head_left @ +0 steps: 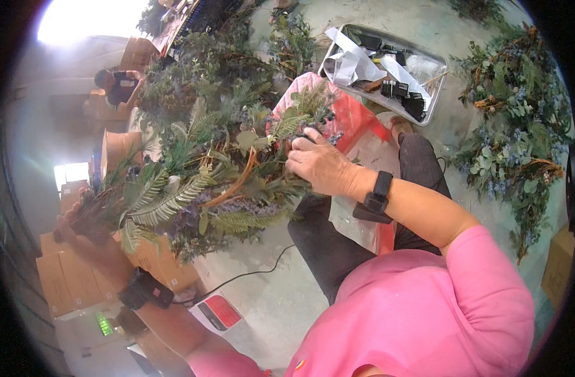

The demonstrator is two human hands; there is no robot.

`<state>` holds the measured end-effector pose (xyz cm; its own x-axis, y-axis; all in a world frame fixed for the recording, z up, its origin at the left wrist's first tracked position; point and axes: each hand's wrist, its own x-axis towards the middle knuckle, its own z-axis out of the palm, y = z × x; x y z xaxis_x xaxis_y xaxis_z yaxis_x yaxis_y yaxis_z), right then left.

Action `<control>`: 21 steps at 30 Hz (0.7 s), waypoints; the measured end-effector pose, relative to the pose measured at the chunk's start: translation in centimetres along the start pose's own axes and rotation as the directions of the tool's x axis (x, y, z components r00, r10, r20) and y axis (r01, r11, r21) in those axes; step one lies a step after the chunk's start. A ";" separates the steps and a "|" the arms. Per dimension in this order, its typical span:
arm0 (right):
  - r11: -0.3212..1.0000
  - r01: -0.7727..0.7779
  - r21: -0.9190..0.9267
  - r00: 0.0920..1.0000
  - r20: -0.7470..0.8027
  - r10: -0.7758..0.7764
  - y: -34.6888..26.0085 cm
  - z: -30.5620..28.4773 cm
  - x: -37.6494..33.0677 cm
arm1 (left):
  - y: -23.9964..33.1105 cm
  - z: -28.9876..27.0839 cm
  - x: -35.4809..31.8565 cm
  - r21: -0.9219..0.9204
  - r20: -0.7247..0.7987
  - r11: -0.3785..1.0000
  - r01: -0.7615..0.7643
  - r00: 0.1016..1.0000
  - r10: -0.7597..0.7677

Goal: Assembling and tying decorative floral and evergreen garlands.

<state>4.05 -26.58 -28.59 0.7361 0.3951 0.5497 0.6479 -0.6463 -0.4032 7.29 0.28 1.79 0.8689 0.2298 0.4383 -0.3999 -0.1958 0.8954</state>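
Note:
A long bunch of artificial greenery (174, 201), with fern fronds, eucalyptus leaves, bluish berries and brown twigs, stretches in front of me. My left hand (89, 235), slightly blurred at the far left, is closed around its gathered stem end. Near the other end, my right hand (322, 164) pinches among the leaves and dark berries with curled fingers. Something small and dark shows under those fingertips, too hidden to name. Red-and-pink plastic (353, 119) lies just beyond the right hand. Each wrist wears a black strapped device, and a cable trails from the left one.
At the top, a clear plastic tray (439, 81) holds white strips and small black packs. More greenery (513, 138) lies on the floor at right, with another heap (218, 69) at upper left. Cardboard boxes (70, 276) stand at left. Farther back is another person (118, 88).

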 end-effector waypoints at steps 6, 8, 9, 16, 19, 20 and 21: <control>0.981 -0.119 0.155 0.980 -0.140 0.141 1.7 0.8 1.7 | -0.2 -0.8 0.5 -0.047 -0.080 0.998 -0.046 0.996 0.042; 0.976 -0.121 0.179 0.953 -0.253 0.164 3.3 0.1 4.2 | 0.3 -0.9 0.1 -0.060 -0.011 0.998 0.023 1.000 -0.024; 0.972 -0.125 0.197 0.911 -0.366 0.191 4.1 -0.1 5.2 | 0.2 -1.0 0.0 -0.061 -0.010 0.998 0.024 1.000 -0.025; 0.964 -0.216 0.155 0.851 0.513 0.109 6.8 0.7 9.1 | -0.1 -0.4 -0.5 -0.024 -0.033 0.998 -0.053 0.998 0.052; 0.985 -0.140 0.100 0.854 0.516 0.069 5.3 -4.0 10.7 | 0.2 -0.7 -1.0 -0.054 -0.005 0.998 -0.043 0.999 0.043; 0.995 -0.071 0.075 0.861 0.507 0.023 4.8 -4.1 11.3 | 0.5 -0.7 -1.3 -0.034 0.003 0.999 -0.028 1.000 0.028; 0.999 -0.007 0.039 0.866 0.500 -0.013 4.7 -4.3 11.9 | 0.2 -0.8 -1.2 -0.039 0.003 0.999 -0.027 1.000 0.027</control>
<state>15.04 -27.71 -20.82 0.7270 0.6768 0.1157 0.6496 -0.6233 -0.4354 5.95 0.77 1.54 0.8587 0.2214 0.4621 -0.4342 -0.1647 0.8856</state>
